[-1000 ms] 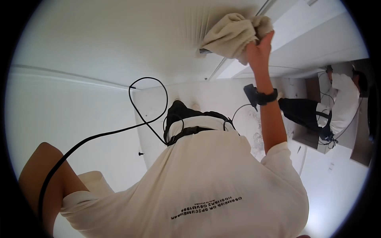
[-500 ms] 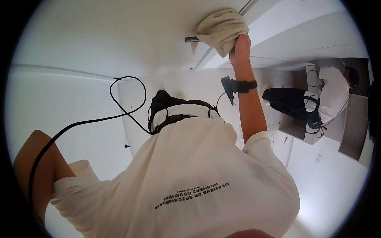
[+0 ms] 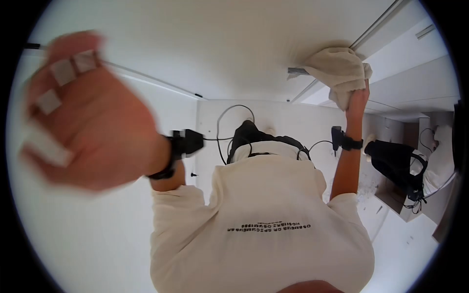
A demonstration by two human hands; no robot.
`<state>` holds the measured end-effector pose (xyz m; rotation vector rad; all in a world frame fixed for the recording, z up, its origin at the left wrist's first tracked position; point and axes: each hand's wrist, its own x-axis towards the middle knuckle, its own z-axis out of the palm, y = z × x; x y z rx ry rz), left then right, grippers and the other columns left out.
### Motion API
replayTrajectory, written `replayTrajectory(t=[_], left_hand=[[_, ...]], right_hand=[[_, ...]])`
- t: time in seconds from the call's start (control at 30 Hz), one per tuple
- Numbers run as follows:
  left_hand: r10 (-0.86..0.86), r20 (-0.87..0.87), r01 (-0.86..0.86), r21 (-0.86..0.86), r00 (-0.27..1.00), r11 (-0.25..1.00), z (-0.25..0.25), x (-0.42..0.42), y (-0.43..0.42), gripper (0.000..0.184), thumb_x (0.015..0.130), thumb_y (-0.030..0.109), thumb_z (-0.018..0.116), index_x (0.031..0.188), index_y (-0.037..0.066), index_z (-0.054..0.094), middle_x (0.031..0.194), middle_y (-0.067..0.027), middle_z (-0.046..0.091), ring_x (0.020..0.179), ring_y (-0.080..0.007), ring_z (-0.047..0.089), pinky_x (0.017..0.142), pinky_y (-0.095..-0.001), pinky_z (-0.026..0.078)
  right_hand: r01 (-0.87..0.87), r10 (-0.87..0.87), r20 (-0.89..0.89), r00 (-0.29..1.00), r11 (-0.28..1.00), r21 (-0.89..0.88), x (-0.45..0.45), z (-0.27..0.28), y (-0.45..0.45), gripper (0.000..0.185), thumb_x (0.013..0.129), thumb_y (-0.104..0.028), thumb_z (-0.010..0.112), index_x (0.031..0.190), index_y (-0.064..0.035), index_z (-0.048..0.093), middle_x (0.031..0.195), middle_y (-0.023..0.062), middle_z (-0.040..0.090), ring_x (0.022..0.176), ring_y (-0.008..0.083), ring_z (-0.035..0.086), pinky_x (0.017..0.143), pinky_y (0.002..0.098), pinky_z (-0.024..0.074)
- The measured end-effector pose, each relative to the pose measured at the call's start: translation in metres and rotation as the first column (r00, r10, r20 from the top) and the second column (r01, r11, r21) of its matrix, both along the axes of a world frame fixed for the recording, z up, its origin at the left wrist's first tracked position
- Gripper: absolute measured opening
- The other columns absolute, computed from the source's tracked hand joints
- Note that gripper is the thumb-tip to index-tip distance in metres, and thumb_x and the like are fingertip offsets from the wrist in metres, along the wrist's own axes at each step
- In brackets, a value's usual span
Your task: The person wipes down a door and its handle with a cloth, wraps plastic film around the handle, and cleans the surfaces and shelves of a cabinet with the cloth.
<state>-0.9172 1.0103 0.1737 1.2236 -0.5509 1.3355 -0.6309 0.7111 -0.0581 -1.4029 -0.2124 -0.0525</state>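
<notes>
My right hand grips a beige cloth and presses it against the large white panel, by its edge. A short grey metal handle sticks out to the left of the cloth. The fingers of my right hand are partly hidden by its folds. My left hand is raised close to the camera at the left, blurred by motion. Its fingers are slightly bent, with the thumb apart, and nothing shows in it. White patches sit on its fingers and thumb.
Black devices are strapped to my left wrist and right wrist. A black cable loops near my waist. At the right, another person in dark trousers is beside open brown-lined compartments. White panels rise on both sides.
My left hand has come up into view at the left. The view has shifted, so the cloth, my right hand and the other person appear farther right and lower. The cloth stays in my right hand.
</notes>
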Motion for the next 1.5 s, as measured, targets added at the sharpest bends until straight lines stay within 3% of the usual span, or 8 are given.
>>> replayTrajectory(t=[0.2, 0.5, 0.73, 0.87, 1.0, 1.03, 1.17, 1.5], left_hand=[[-0.147, -0.950, 0.518, 0.019, 0.277, 0.855, -0.204, 0.107, -0.042, 0.086, 0.097, 0.035, 0.063, 0.154, 0.005, 0.007, 0.151, -0.0193, 0.033, 0.134, -0.0302, 0.043, 0.106, -0.0431, 0.040], [-0.583, -0.774, 0.768, -0.211, 0.247, 0.605, -0.268, 0.127, -0.081, 0.102, 0.065, 0.021, 0.093, 0.146, 0.004, 0.034, 0.144, -0.0113, 0.047, 0.135, -0.0223, 0.043, 0.114, -0.0403, 0.035], [-0.655, -0.756, 0.633, -0.500, 0.015, 0.591, -0.285, 0.133, -0.041, 0.077, 0.069, 0.003, 0.087, 0.135, 0.005, 0.047, 0.125, -0.0050, 0.062, 0.119, -0.0179, 0.058, 0.104, -0.0361, 0.046], [-0.625, -0.698, 0.497, -0.428, 0.349, 0.755, -0.264, 0.118, -0.010, 0.072, 0.067, 0.004, 0.084, 0.131, 0.005, 0.051, 0.117, -0.0055, 0.062, 0.121, -0.0179, 0.052, 0.105, -0.0366, 0.043], [-0.159, -0.771, 0.291, 0.035, 0.617, 0.956, -0.320, 0.110, 0.052, 0.041, 0.076, 0.003, 0.076, 0.115, 0.001, 0.065, 0.119, -0.0076, 0.061, 0.122, -0.0195, 0.052, 0.105, -0.0370, 0.043], [-0.294, -0.809, 0.140, -0.259, 0.509, 0.956, -0.274, 0.095, 0.048, 0.028, 0.080, 0.001, 0.071, 0.108, 0.000, 0.068, 0.123, -0.0091, 0.061, 0.120, -0.0213, 0.055, 0.103, -0.0370, 0.044], [0.243, -0.629, -0.356, -0.058, 0.739, 0.933, -0.221, 0.065, 0.139, 0.070, 0.080, -0.008, 0.062, 0.145, 0.001, 0.036, 0.145, -0.0116, 0.044, 0.131, -0.0246, 0.045, 0.112, -0.0387, 0.037], [0.892, -0.310, -0.863, 0.285, 0.329, 0.418, -0.039, 0.057, 0.268, 0.038, 0.082, 0.009, 0.070, 0.116, -0.003, 0.060, 0.110, -0.0124, 0.063, 0.092, -0.0216, 0.063, 0.079, -0.0337, 0.056]], right_hand=[[-0.284, 0.354, -0.184, 0.917, 0.903, 0.324, -0.082, 0.015, -0.001, 0.049, 0.103, -0.019, 0.047, 0.147, -0.0009, 0.038, 0.139, 0.0119, 0.053, 0.123, 0.0202, 0.056, 0.102, 0.0333, 0.0463], [-0.561, 0.510, -0.282, 0.813, 0.815, -0.145, -0.119, 0.012, 0.022, 0.079, 0.079, -0.007, 0.078, 0.147, -0.0024, 0.038, 0.138, 0.0094, 0.054, 0.126, 0.0186, 0.052, 0.106, 0.0326, 0.0414], [-0.603, 0.563, -0.216, 0.797, 0.736, -0.308, -0.119, 0.007, 0.055, 0.068, 0.081, 0.006, 0.052, 0.147, -0.0009, 0.035, 0.132, 0.0117, 0.056, 0.120, 0.0187, 0.053, 0.103, 0.0324, 0.0418], [-0.652, 0.591, -0.285, 0.754, 0.727, -0.216, -0.123, 0.044, 0.091, 0.063, 0.084, 0.001, 0.057, 0.144, 0.0024, 0.036, 0.131, 0.0151, 0.056, 0.119, 0.0220, 0.054, 0.104, 0.0339, 0.0419], [-0.465, 0.578, 0.034, 0.815, 0.689, -0.556, -0.128, 0.050, 0.117, 0.056, 0.088, -0.016, 0.069, 0.137, 0.0012, 0.048, 0.126, 0.0147, 0.056, 0.117, 0.0271, 0.056, 0.097, 0.0355, 0.0462], [-0.399, 0.561, 0.131, 0.817, 0.714, -0.575, -0.127, 0.060, 0.122, 0.047, 0.089, -0.021, 0.071, 0.130, -0.0028, 0.056, 0.122, 0.0145, 0.057, 0.113, 0.0297, 0.056, 0.093, 0.0361, 0.0479], [-0.125, 0.429, 0.285, 0.857, 0.709, -0.694, -0.094, 0.067, 0.118, 0.028, 0.092, -0.019, 0.068, 0.116, -0.0066, 0.063, 0.114, 0.0142, 0.060, 0.108, 0.0314, 0.058, 0.091, 0.0382, 0.0489], [0.128, 0.381, 0.278, 0.882, 0.374, -0.919, 0.013, 0.005, 0.114, 0.025, 0.094, -0.023, 0.062, 0.080, -0.0034, 0.067, 0.079, 0.0113, 0.063, 0.081, 0.0280, 0.061, 0.069, 0.0401, 0.0489]])
